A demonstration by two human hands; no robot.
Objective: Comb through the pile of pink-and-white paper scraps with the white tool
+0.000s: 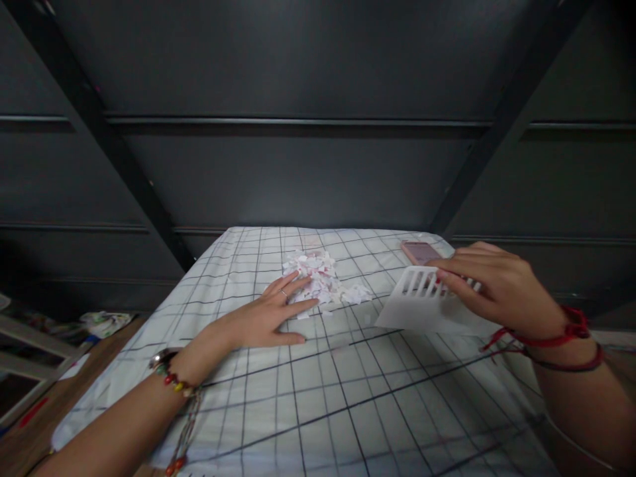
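A loose heap of torn white paper scraps (320, 278), some with pink or red marks, lies near the middle of the table. My left hand (275, 313) rests palm down at its left front edge, fingers spread, the fingertips touching or covering some scraps. To the right of the heap, my right hand (489, 281) grips the top edge of a white slotted plastic piece (415, 311) between thumb and fingers. Slots run along its upper part and the lower part is solid. It stands tilted at the cloth; my hand hides its right end, and its full shape cannot be made out.
A checked white cloth (318, 397) covers the table. Behind the right hand lies a pink-edged phone (420, 252). Dark panels (298, 179) rise at the table's far edge. At the left, a pale chair-like frame (34, 358) stands on the wooden floor.
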